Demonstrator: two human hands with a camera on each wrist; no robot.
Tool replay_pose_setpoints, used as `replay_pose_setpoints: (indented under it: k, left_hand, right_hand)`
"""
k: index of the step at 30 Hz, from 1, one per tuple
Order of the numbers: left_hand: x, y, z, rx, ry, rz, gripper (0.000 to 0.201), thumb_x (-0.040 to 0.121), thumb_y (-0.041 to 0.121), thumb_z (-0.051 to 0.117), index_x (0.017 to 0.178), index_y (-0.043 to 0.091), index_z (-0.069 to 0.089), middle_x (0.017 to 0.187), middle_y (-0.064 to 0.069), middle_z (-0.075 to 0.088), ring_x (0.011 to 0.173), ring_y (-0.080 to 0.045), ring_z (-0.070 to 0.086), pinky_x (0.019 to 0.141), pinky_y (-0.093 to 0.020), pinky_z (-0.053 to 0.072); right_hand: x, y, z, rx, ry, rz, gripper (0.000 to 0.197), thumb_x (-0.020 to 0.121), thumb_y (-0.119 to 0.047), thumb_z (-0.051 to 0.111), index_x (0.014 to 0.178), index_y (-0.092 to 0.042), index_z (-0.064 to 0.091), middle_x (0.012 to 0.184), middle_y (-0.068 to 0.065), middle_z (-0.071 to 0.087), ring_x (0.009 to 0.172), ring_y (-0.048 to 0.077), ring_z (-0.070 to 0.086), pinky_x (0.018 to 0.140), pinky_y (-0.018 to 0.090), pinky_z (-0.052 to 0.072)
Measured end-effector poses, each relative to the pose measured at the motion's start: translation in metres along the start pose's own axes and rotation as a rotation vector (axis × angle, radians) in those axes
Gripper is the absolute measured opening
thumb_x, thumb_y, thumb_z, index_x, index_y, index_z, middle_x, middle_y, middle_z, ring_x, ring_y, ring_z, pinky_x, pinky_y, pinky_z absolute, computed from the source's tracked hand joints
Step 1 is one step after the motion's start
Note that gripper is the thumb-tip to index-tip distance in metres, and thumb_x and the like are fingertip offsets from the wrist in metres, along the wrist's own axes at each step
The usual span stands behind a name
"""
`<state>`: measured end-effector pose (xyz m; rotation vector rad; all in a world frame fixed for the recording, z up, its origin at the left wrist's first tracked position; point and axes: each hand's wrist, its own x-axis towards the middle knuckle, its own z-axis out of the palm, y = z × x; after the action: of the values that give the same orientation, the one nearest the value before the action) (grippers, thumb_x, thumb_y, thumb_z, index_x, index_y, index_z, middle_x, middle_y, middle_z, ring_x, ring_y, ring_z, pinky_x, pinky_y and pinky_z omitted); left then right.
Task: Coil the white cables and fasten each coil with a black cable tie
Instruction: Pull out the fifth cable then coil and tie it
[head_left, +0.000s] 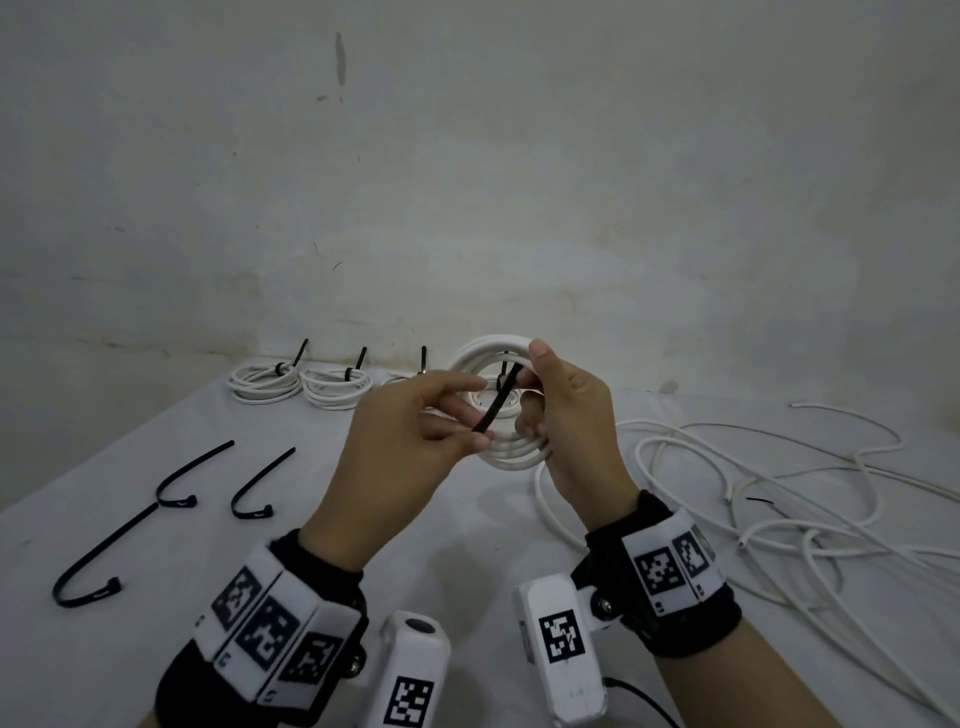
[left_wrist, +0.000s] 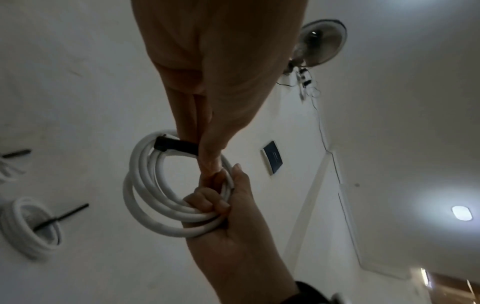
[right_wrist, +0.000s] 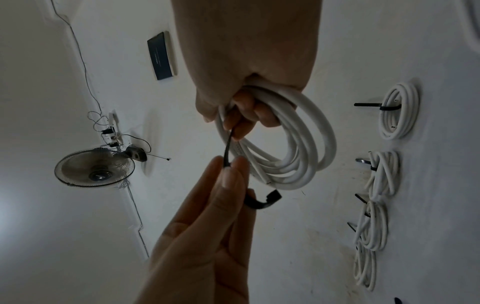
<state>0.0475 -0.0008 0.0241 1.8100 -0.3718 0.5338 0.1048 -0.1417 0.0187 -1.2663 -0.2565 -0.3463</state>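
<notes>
My right hand (head_left: 540, 400) holds a coil of white cable (head_left: 511, 449) upright above the table, fingers curled round its strands. The same coil (right_wrist: 298, 144) hangs from that hand (right_wrist: 246, 115) in the right wrist view. My left hand (head_left: 475, 418) pinches a black cable tie (head_left: 496, 402) between thumb and fingertips in front of the coil. The tie (right_wrist: 226, 150) runs from the right hand's fingers down to the left hand (right_wrist: 228, 167), and its head end curls out below. In the left wrist view the tie (left_wrist: 176, 146) crosses the coil (left_wrist: 145, 185) beside my left fingertips (left_wrist: 207, 162).
Three spare black ties (head_left: 192, 478) (head_left: 260, 488) (head_left: 93, 566) lie on the white table at the left. Several tied coils (head_left: 265, 382) (head_left: 337, 387) sit along the back by the wall. Loose white cables (head_left: 779, 493) sprawl over the right side.
</notes>
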Motion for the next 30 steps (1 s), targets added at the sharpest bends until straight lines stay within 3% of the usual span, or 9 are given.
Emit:
replay_pose_setpoints:
  k: [4,8,11,15,19,22,26,28,30]
  left_hand:
    - [0.007,-0.005,-0.002,0.385,0.038,0.262,0.024,0.071,0.005,0.079,0.092,0.017,0.075,0.076,0.009,0.069,0.071,-0.006,0.063,0.069,-0.023,0.053]
    - [0.016,-0.008,-0.003,0.690,0.105,0.490,0.010,0.071,0.012,0.076,0.080,0.014,0.074,0.069,0.004,0.065,0.069,-0.020,0.054,0.054,-0.031,0.044]
    - [0.021,-0.007,-0.001,0.824,0.165,0.583,0.008,0.075,0.014,0.065,0.072,0.011,0.072,0.064,-0.002,0.058,0.062,-0.024,0.052,0.044,-0.031,0.042]
    - [0.029,-0.012,0.001,0.962,0.214,0.728,0.007,0.076,0.006,0.068,0.070,0.010,0.069,0.063,-0.005,0.056,0.060,-0.025,0.048,0.057,-0.030,0.030]
    - [0.031,-0.012,0.008,0.943,0.228,0.804,0.010,0.078,0.009,0.069,0.068,0.009,0.065,0.065,-0.005,0.059,0.061,-0.026,0.050,0.063,-0.031,0.031]
    - [0.032,-0.013,0.012,0.769,0.271,0.727,0.014,0.073,0.021,0.075,0.074,0.010,0.068,0.073,-0.002,0.062,0.073,-0.023,0.050,0.065,-0.030,0.039]
    - [0.029,-0.007,0.011,0.280,0.322,0.255,0.048,0.058,0.034,0.086,0.098,0.026,0.062,0.101,0.008,0.052,0.081,-0.005,0.050,0.072,-0.011,0.040]
    - [0.030,-0.004,0.011,0.037,0.307,0.059,0.052,0.055,0.028,0.088,0.100,0.027,0.061,0.098,0.009,0.057,0.071,0.000,0.055,0.067,-0.010,0.045]
    - [0.032,-0.003,0.010,-0.124,0.269,-0.005,0.043,0.060,0.017,0.086,0.097,0.019,0.066,0.085,0.004,0.067,0.066,-0.003,0.061,0.066,-0.016,0.050]
  right_hand:
    - [0.000,0.000,-0.001,0.013,-0.002,0.005,0.039,0.094,-0.031,0.056,0.061,-0.010,0.056,0.061,0.016,0.045,0.035,0.011,0.034,0.045,0.026,0.032]
    - [0.001,0.000,-0.002,0.034,-0.039,0.040,0.039,0.094,-0.033,0.055,0.063,-0.009,0.059,0.077,0.026,0.052,0.036,0.011,0.034,0.048,0.029,0.031]
    - [-0.001,-0.002,-0.001,0.055,-0.119,0.062,0.041,0.095,-0.032,0.053,0.061,-0.016,0.068,0.074,0.016,0.061,0.039,0.010,0.034,0.046,0.028,0.031]
    - [-0.007,-0.004,0.005,0.074,-0.151,0.098,0.036,0.096,-0.028,0.053,0.066,-0.011,0.064,0.069,0.004,0.060,0.039,0.009,0.034,0.043,0.023,0.033]
    - [-0.005,-0.002,0.005,0.078,-0.089,0.108,0.034,0.095,-0.028,0.054,0.070,-0.006,0.061,0.067,0.009,0.052,0.040,0.010,0.033,0.044,0.025,0.033]
    - [-0.004,-0.001,0.003,0.120,-0.084,0.105,0.036,0.095,-0.029,0.054,0.067,-0.007,0.058,0.058,0.006,0.044,0.040,0.011,0.030,0.045,0.025,0.031]
    - [-0.004,-0.004,0.002,0.183,-0.102,0.082,0.036,0.095,-0.027,0.053,0.066,-0.007,0.056,0.066,0.009,0.052,0.040,0.009,0.031,0.044,0.023,0.033]
    - [-0.004,-0.005,0.002,0.196,-0.096,0.068,0.036,0.095,-0.028,0.052,0.065,-0.007,0.055,0.061,0.004,0.053,0.040,0.009,0.030,0.044,0.022,0.033]
    - [-0.003,-0.006,0.002,0.192,-0.084,0.063,0.037,0.096,-0.027,0.051,0.064,-0.008,0.052,0.051,-0.002,0.050,0.038,0.008,0.029,0.042,0.021,0.031]
